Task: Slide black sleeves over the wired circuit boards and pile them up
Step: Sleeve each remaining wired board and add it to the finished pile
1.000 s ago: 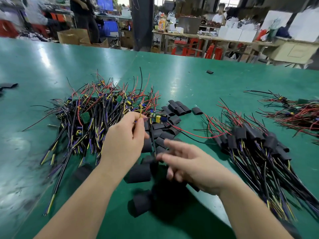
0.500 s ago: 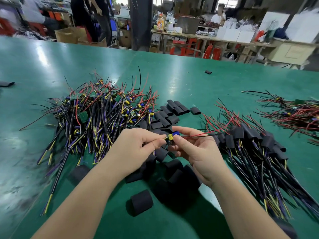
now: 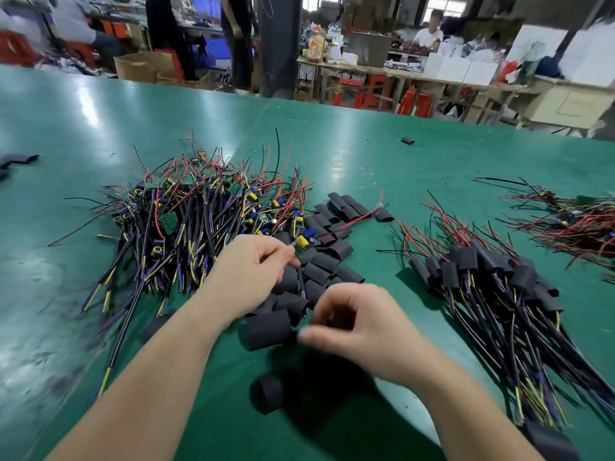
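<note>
The left hand (image 3: 253, 274) pinches a small wired circuit board with yellow and blue parts (image 3: 304, 240) between thumb and fingertips. The board sits just above the loose heap of short black tube sleeves (image 3: 327, 257), and its red lead trails up to the right. The right hand (image 3: 361, 324) is blurred, with its fingers curled just beside the heap; whether it holds anything cannot be told.

To the left lies a tangle of bare wired boards (image 3: 199, 221). To the right is a pile of boards already in sleeves (image 3: 492, 271), and farther right a third red-and-black tangle (image 3: 572, 224). All of it rests on a glossy green tabletop (image 3: 332, 154), where one stray sleeve (image 3: 407, 140) lies well apart.

Beyond are workbenches, red stools (image 3: 372, 94), standing people and an open brown cardboard box (image 3: 139, 66) whose contents are hidden.
</note>
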{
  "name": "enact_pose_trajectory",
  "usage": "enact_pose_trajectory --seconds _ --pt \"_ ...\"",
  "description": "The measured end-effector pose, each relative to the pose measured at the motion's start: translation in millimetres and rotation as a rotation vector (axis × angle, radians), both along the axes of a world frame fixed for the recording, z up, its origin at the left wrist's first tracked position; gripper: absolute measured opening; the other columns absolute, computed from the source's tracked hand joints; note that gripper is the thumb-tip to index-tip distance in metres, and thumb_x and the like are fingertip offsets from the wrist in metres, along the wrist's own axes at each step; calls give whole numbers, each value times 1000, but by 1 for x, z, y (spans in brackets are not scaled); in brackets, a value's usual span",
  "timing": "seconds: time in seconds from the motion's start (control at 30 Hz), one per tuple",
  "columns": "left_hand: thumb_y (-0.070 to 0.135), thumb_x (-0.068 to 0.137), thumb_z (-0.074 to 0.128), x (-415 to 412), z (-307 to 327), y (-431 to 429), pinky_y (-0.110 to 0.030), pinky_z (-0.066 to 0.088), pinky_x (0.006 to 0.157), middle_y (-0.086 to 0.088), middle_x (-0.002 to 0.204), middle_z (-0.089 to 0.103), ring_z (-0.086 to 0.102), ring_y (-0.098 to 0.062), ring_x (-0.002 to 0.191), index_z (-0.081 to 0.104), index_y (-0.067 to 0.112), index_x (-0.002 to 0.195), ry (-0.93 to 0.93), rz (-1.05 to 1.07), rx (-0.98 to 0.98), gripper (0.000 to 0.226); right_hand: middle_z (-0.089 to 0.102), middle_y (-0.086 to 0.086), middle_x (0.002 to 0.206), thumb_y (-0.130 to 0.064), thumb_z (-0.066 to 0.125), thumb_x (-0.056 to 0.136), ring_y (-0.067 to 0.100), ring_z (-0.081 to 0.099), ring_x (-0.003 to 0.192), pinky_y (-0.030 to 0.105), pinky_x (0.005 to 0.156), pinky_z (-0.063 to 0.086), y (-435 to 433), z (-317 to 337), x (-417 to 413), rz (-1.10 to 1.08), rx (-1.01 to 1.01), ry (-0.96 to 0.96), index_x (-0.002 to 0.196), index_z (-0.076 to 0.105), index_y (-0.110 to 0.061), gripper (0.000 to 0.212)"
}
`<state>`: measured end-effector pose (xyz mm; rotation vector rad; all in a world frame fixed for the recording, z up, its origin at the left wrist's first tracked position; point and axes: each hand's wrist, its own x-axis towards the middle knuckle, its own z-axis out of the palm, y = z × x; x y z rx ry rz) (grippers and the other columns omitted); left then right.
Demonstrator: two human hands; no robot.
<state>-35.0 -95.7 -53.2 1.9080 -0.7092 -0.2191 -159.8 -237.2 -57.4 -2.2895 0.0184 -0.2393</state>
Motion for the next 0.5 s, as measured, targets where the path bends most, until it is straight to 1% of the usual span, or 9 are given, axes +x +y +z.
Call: enact_pose_trajectory --seconds 0.07,0.1,0.13,0.17,0.23,0.3,0.4,0.5 --pt "20 96 53 5 -1 2 -19 30 43 7 48 49 34 -7 41 70 20 73 -42 56 7 29 58 -12 86 -38 84 68 3 54 75 13 67 41 11 5 -4 278 -84 55 81 70 -26 22" --pt "20 96 53 8 -2 3 -21 31 44 7 48 49 35 -7 40 70 20 73 -49 75 9 29 56 -10 93 -37 84 67 3 54 81 14 72 42 16 5 -5 380 -112 90 85 70 -26 25" --pt "21 96 53 10 -4 4 -24 32 45 6 49 50 35 -8 40 70 21 73 -48 86 6 29 55 -8 98 -36 84 68 3 54 87 17 76 44 21 5 -5 438 -152 113 89 70 -26 27" --pt "21 96 53 12 -5 5 -24 32 46 6 49 51 36 -10 41 70 22 73 -45 92 4 29 54 -7 101 -35 82 70 5 54 91 24 81 47 25 3 -4 459 -198 127 92 70 -25 27" --pt "21 96 53 15 -6 7 -24 34 45 5 50 52 38 -11 41 70 24 73 -50 99 8 29 55 -5 102 -32 78 74 11 54 94 34 83 47 31 0 -2 429 -278 145 95 69 -23 24" --pt "23 96 53 17 -7 8 -21 34 43 5 50 54 39 -7 39 70 25 74 -59 106 7 29 56 -2 100 -30 74 79 15 53 94 35 82 46 28 -2 3 360 -362 122 97 67 -19 22" --pt "24 96 54 18 -7 10 -15 31 41 7 48 54 37 -3 36 71 25 73 -70 117 -6 28 58 1 99 -29 71 82 19 53 95 32 82 43 14 -1 9 223 -490 82 99 64 -15 23" --pt "23 94 57 19 -6 13 -13 31 40 5 46 52 35 -4 37 73 23 70 -47 125 -43 29 55 -2 97 -27 71 79 12 48 88 22 74 37 2 -2 11 163 -464 83 104 61 -18 28"
